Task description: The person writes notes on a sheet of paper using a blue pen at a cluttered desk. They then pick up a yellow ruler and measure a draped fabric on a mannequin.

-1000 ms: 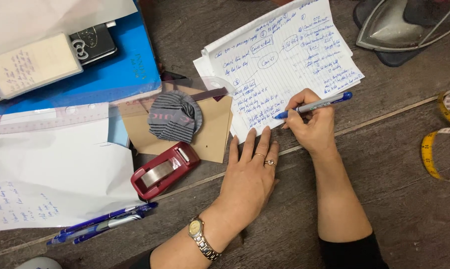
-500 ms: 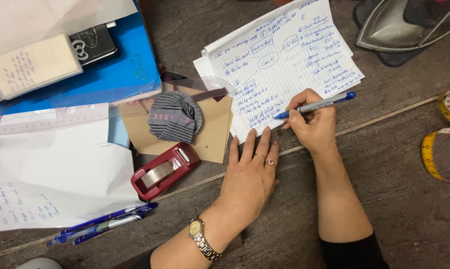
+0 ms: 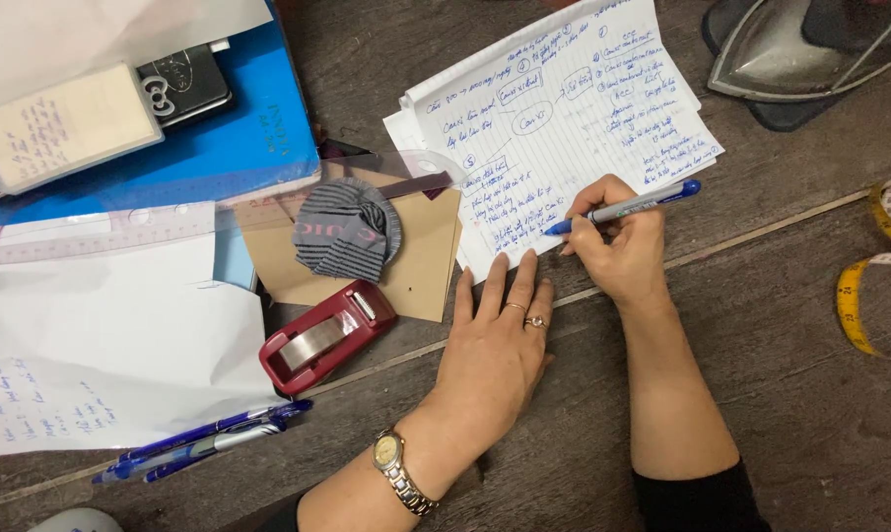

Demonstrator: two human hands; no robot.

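My right hand (image 3: 618,241) grips a blue pen (image 3: 628,207), its tip touching the lower part of a lined white sheet (image 3: 564,108) covered in blue handwriting. My left hand (image 3: 495,340) lies flat on the dark wooden table, fingers spread, fingertips at the sheet's lower edge. It wears rings and a metal wristwatch (image 3: 398,471). The left hand holds nothing.
A red tape dispenser (image 3: 322,335) sits left of my left hand. Behind it a grey striped fabric piece (image 3: 347,232) lies on brown card (image 3: 431,251). White paper (image 3: 101,345), two blue pens (image 3: 199,448), a blue folder (image 3: 219,128), a clear ruler (image 3: 91,236), an iron (image 3: 800,49) and yellow tape measure (image 3: 859,296) surround.
The pen and my right hand have shifted very slightly along the writing line. My left hand has stayed flat in place.
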